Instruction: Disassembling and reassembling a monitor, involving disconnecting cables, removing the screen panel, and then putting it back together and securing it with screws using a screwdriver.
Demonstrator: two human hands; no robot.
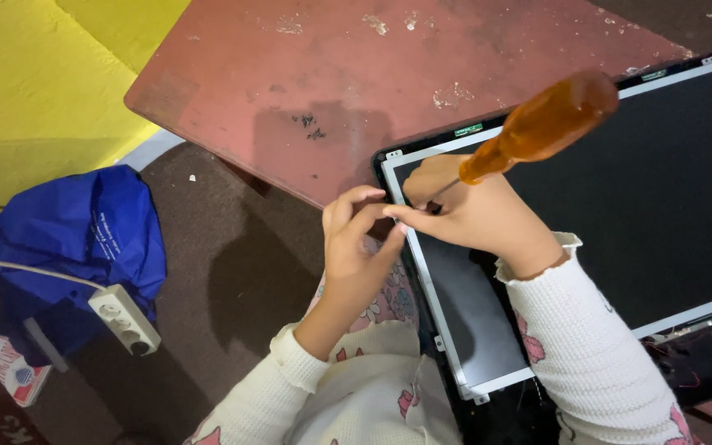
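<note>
I see my right hand (475, 216) wrapped around an amber-handled screwdriver (537, 128), its tip down at the near-left corner of the display panel (644, 198). The panel lies flat on the red bench (331, 82), overhanging its near edge. My left hand (356, 239) pinches finger and thumb together just beside the tip. On the floor off the bench's left edge sit a blue bag (84, 239) and a white power strip (124, 318).

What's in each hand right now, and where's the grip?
The right hand holds the amber-handled screwdriver low on its metal shaft, near the tip. The left hand pinches fingers at that tip; anything held there is hidden.
</note>
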